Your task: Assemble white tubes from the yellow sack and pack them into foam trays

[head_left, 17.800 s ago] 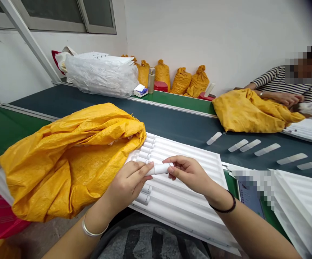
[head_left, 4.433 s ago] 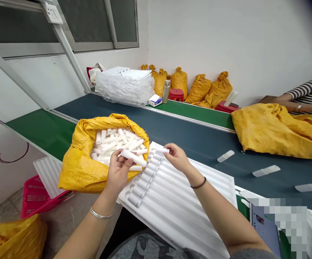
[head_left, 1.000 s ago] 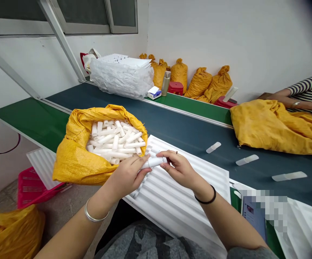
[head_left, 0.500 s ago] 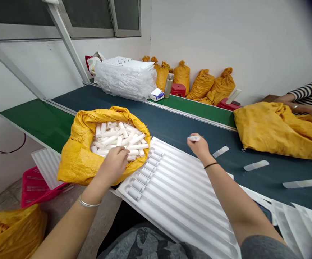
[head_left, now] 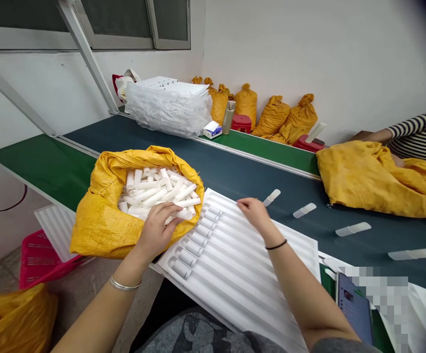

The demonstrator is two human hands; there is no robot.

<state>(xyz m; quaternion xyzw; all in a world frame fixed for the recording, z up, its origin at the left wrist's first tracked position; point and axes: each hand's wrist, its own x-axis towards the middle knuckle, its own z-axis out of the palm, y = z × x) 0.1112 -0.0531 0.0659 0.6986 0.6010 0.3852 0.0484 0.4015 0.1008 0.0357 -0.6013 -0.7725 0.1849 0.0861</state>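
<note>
My left hand point(head_left: 160, 226) reaches over the near rim of an open yellow sack point(head_left: 98, 215), thumb and fingers closed on a white plastic tube point(head_left: 184, 214). Many similar loose white tubes point(head_left: 150, 192) fill the sack. Above the ribbed white tray point(head_left: 257, 264), my right hand point(head_left: 254, 214) is closed, with nothing visible in it. Just beyond that hand, a translucent white tube point(head_left: 272, 197) lies on the dark belt point(head_left: 235, 169). Several short printed cylindrical pieces point(head_left: 187, 258) sit in a row at the left ends of the tray's grooves.
More tubes point(head_left: 353, 229) lie spaced along the belt to the right. A co-worker's striped sleeve point(head_left: 419, 125) shows behind another yellow sack point(head_left: 367, 176). A phone point(head_left: 355, 306) lies by my right arm. A plastic-wrapped stack point(head_left: 169, 108) and a bottle point(head_left: 228, 117) stand at the back.
My right hand has put its tube down on the belt and drawn back leftward over the tray. My left hand now grips a tube at the sack's edge. The view has shifted slightly.
</note>
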